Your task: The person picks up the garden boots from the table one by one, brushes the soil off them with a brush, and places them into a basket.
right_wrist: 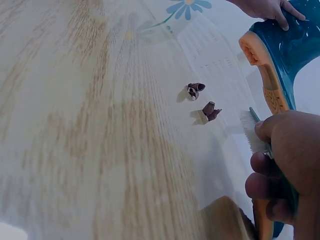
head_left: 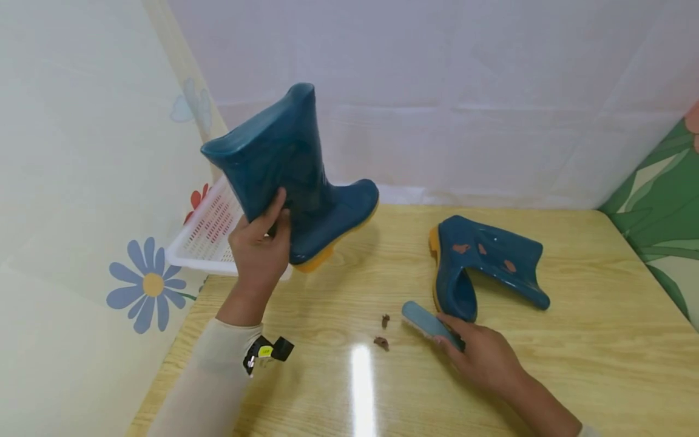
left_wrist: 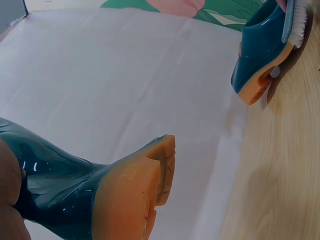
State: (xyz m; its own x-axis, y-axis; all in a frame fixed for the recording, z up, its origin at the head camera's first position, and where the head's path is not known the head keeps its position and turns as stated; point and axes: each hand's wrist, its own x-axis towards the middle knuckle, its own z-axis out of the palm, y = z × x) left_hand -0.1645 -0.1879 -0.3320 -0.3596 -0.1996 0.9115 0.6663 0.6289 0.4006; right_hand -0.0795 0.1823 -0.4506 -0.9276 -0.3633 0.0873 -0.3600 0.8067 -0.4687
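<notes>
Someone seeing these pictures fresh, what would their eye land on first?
Likely the raised blue boot that the left hand holds, left of center in the head view. Next, a second blue boot lying on the table at the right, spotted with brown patches. Then the brush in the right hand, with two brown bits to its left.

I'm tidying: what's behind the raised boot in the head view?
A white basket shows partly behind the raised boot; boot and left hand hide much of its right side.
</notes>
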